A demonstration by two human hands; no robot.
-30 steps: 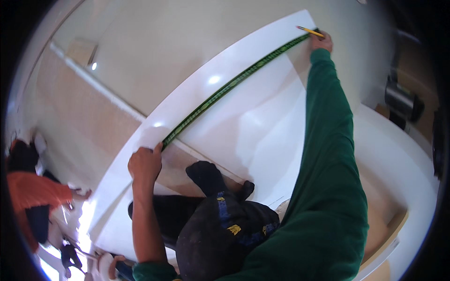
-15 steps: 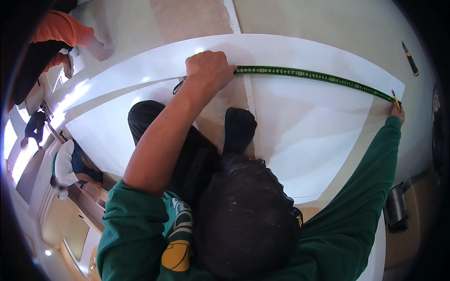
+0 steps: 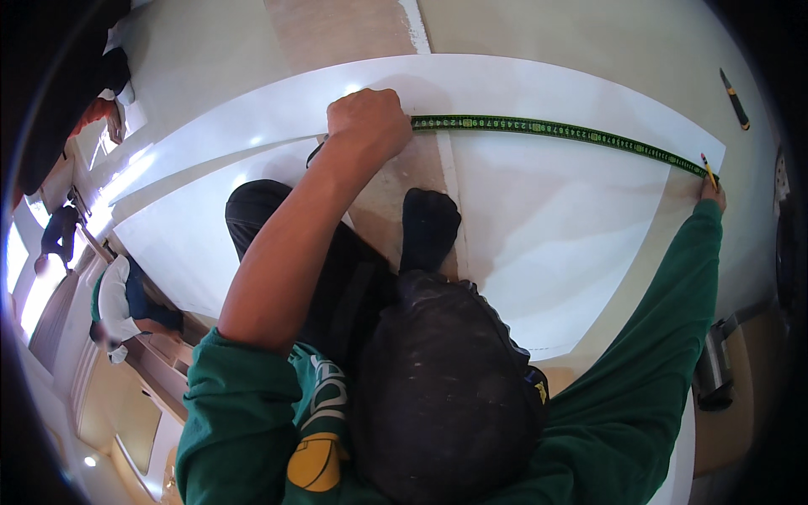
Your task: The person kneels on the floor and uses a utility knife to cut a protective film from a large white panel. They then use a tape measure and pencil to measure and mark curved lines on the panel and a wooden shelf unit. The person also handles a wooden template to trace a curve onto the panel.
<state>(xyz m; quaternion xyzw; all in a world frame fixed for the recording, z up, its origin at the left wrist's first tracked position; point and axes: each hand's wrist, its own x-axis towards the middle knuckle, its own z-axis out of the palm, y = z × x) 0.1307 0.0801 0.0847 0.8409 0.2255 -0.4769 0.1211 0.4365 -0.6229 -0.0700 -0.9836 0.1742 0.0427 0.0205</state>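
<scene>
My left hand (image 3: 370, 122) is closed around the case end of a tape measure; the case itself is hidden in the fist, and a dark strap shows beside the wrist. The green blade (image 3: 539, 128) stretches out to the right across a long white strip of sheet (image 3: 497, 84). My right hand (image 3: 713, 195) pinches the blade's far end at the strip's right corner. A yellow pencil (image 3: 709, 171) sticks up from its fingers. A wider white sheet (image 3: 539, 269) lies nearer to me, partly under my legs.
A utility knife (image 3: 735, 99) with a black and yellow handle lies at the far right. My socked foot (image 3: 429, 231) is between the sheets' halves. A grey metal cylinder (image 3: 715, 370) sits at the lower right. Other people are at the left, one in a white top (image 3: 116, 295).
My left hand has shifted slightly left, and the tape blade with it. At the upper left, the orange-sleeved person's outstretched hand has gone from the strip's edge.
</scene>
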